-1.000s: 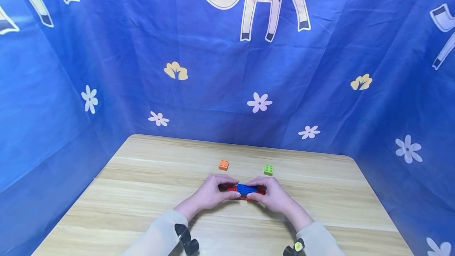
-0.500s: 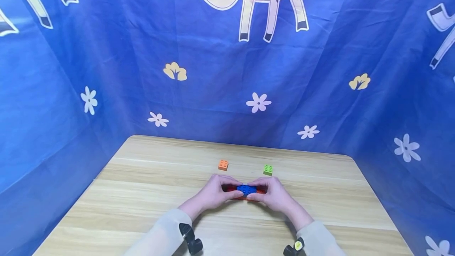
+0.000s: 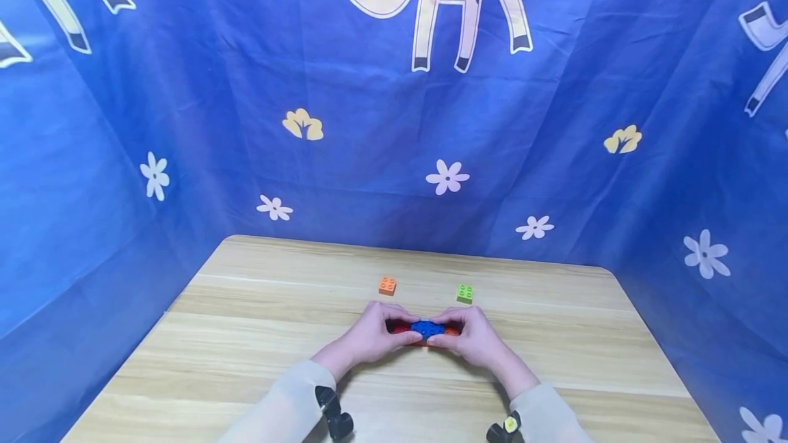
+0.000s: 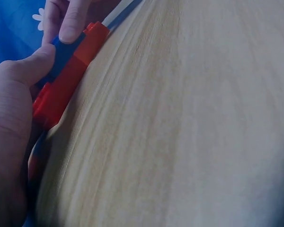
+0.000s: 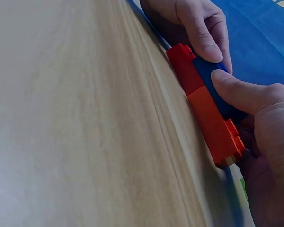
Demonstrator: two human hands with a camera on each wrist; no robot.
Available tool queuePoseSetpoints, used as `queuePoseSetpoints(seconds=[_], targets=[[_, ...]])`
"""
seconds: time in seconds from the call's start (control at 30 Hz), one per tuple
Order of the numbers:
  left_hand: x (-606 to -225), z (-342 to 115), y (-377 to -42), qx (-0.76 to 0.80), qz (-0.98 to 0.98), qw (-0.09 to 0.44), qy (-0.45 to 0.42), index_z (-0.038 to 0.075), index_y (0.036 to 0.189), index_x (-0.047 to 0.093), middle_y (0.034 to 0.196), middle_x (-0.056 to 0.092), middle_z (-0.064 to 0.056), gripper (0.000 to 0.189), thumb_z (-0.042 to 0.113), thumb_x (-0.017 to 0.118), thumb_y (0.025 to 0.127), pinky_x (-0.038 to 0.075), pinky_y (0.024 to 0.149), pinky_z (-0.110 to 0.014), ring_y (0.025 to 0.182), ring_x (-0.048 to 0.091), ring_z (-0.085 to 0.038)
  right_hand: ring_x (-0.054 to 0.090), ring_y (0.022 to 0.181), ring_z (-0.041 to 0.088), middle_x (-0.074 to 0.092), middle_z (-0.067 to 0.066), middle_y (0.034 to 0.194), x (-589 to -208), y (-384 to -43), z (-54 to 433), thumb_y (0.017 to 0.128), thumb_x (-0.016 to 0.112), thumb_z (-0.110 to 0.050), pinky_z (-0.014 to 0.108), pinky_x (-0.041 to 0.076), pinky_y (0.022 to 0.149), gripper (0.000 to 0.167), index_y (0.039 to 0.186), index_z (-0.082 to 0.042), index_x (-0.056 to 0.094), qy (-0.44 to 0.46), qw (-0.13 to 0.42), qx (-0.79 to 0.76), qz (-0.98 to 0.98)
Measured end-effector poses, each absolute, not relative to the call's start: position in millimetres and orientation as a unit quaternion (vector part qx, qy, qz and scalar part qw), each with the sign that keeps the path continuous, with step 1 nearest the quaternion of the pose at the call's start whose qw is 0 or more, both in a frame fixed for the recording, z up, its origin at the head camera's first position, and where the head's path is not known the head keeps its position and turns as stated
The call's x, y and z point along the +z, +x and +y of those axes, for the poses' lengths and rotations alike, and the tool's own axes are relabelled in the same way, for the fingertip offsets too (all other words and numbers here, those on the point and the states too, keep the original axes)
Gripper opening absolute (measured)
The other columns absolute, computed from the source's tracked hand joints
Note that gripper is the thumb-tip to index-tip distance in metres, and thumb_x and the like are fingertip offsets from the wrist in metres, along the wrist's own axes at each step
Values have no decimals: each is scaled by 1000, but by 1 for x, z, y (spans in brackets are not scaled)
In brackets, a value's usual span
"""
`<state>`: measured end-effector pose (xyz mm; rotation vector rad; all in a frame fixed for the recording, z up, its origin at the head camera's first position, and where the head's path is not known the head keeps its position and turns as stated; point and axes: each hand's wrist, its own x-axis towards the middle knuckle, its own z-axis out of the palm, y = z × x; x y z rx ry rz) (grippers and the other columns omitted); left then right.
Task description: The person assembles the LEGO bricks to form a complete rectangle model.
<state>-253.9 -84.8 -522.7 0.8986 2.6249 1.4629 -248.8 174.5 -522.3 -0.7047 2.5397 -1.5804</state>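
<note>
A blue toy building brick lies across the joint of a red brick and an orange brick, which stand end to end on the table. The left hand pinches the blue brick between thumb and fingers at its left part. From the other side the right hand grips its right part the same way. Both thumbs are on the near side, their tips almost meeting in the right wrist view. The red brick is on the left hand's side, the orange one on the right hand's. Fingers hide much of the far side.
Beyond the hands lie a loose small orange brick and, to its right, a lime green brick. The wooden table ends at a blue patterned cloth behind and at both sides.
My left hand has shifted slightly right along the bricks, its thumb now nearer the right thumb and covering more of the blue brick. The right hand has stayed nearly still.
</note>
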Motion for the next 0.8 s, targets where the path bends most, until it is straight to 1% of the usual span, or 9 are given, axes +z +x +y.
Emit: queuePoseSetpoints(seconds=[0.17, 0.37, 0.5, 0.63, 0.7, 0.8], targets=[[-525, -84, -254, 467, 839, 8, 277, 19, 116, 83, 104, 75, 17, 33, 40, 86, 91, 55, 93, -30, 102, 69, -6, 69, 98, 17, 76, -7, 101, -524, -250, 176, 83, 94, -25, 31, 56, 89, 33, 113, -16, 83, -231, 38, -513, 826], [-525, -84, -254, 470, 839, 7, 276, 20, 116, 83, 105, 75, 17, 33, 41, 86, 91, 56, 92, -30, 102, 69, -6, 70, 101, 14, 77, -8, 106, -520, -246, 175, 86, 92, -30, 31, 56, 91, 34, 115, -17, 83, -237, 26, -490, 839], [-527, -84, -254, 469, 839, 2, 277, 19, 117, 83, 105, 75, 16, 33, 40, 86, 91, 56, 91, -29, 101, 69, -6, 71, 104, 15, 78, -5, 110, -517, -245, 175, 88, 89, -31, 35, 58, 92, 34, 118, -15, 82, -264, 20, -479, 837], [-528, -83, -253, 468, 841, -2, 271, 20, 117, 83, 105, 75, 17, 33, 40, 86, 91, 55, 93, -30, 102, 68, -6, 70, 105, 14, 77, -5, 113, -514, -248, 180, 91, 86, -34, 37, 58, 94, 35, 121, -14, 81, -299, 20, -456, 838], [-528, -84, -252, 467, 842, -5, 271, 20, 118, 83, 106, 75, 17, 34, 41, 86, 91, 54, 95, -31, 103, 68, -7, 70, 107, 16, 77, -2, 115, -512, -250, 183, 92, 85, -33, 38, 57, 96, 38, 122, -11, 79, -308, 26, -451, 838], [-529, -85, -252, 468, 841, -8, 271, 19, 118, 83, 107, 75, 15, 35, 41, 86, 91, 53, 97, -33, 105, 68, -8, 71, 112, 23, 76, 8, 119, -507, -253, 190, 94, 84, -30, 41, 56, 100, 43, 126, -2, 76, -297, 46, -464, 833]])
